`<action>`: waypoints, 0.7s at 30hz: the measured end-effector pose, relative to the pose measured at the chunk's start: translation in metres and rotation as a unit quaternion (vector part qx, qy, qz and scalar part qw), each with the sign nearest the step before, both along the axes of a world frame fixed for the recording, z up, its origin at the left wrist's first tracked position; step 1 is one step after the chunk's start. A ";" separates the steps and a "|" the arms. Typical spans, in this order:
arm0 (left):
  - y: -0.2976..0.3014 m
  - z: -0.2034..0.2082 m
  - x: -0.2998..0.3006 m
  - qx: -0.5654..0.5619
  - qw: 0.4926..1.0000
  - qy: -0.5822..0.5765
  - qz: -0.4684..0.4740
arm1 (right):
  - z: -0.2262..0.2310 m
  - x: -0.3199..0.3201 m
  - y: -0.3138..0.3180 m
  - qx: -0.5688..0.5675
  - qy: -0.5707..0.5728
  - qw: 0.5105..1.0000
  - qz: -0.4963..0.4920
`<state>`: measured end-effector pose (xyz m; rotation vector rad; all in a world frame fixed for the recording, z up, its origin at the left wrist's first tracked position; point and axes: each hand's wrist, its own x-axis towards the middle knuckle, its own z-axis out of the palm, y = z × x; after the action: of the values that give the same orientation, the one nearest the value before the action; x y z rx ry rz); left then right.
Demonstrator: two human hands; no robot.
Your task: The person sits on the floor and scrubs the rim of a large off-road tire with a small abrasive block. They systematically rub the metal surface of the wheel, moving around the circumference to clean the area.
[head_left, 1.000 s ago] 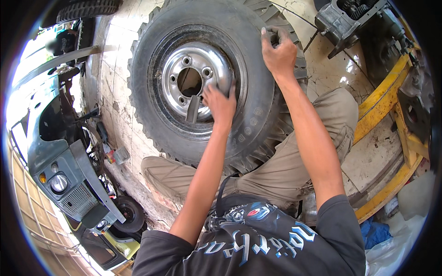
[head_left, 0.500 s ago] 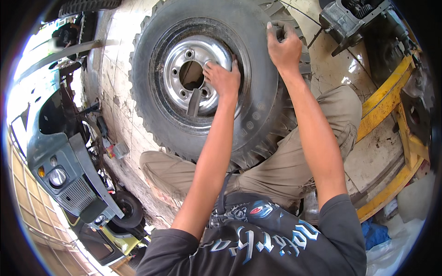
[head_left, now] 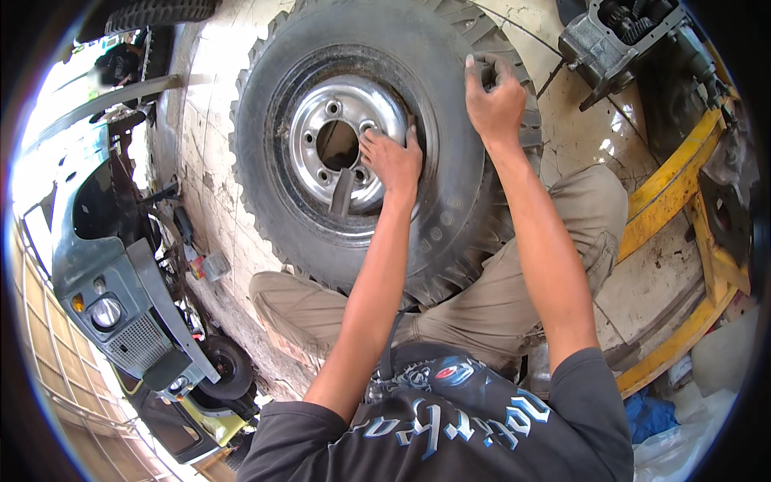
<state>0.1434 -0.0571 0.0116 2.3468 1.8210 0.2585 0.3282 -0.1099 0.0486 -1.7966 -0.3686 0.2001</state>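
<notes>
A large black tyre (head_left: 454, 153) lies in front of my folded legs, with a shiny silver wheel rim (head_left: 376, 92) in its middle. My left hand (head_left: 392, 163) rests on the right side of the rim, fingers spread over its face near a bolt hole, thumb apart and pointing away. A flat metal bar (head_left: 342, 193) sticks up at the rim's near edge; neither hand touches it. At the tyre's right shoulder, my right hand (head_left: 496, 104) has thumb and fingers curled round the tread edge. Something dark shows between the fingertips, too small to make out.
On the right stand a yellow metal frame (head_left: 671, 193) and an opened grey gearbox housing (head_left: 602, 48). A blue-grey vehicle front (head_left: 120, 305) is at the left, beside a small wheel (head_left: 229, 365). Another tyre (head_left: 161, 12) lies far left.
The tyre, rim and surroundings sit slightly lower in the picture, as the view has shifted. Both hands keep nearly the same places on the wheel.
</notes>
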 end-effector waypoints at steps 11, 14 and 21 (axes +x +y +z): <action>-0.028 0.015 -0.055 -0.083 0.992 0.083 -0.042 | 0.004 0.003 -0.002 0.007 0.032 0.999 -0.014; 0.000 -0.003 -0.011 -0.022 0.999 0.031 -0.012 | 0.002 0.000 0.000 0.021 -0.008 1.000 -0.017; -0.009 0.007 -0.022 -0.045 0.997 0.042 -0.035 | 0.001 0.005 0.001 0.018 -0.005 1.000 -0.019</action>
<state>0.1219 -0.0656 0.0185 2.3861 1.7430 0.0684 0.3327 -0.1093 0.0500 -1.7687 -0.3430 0.1578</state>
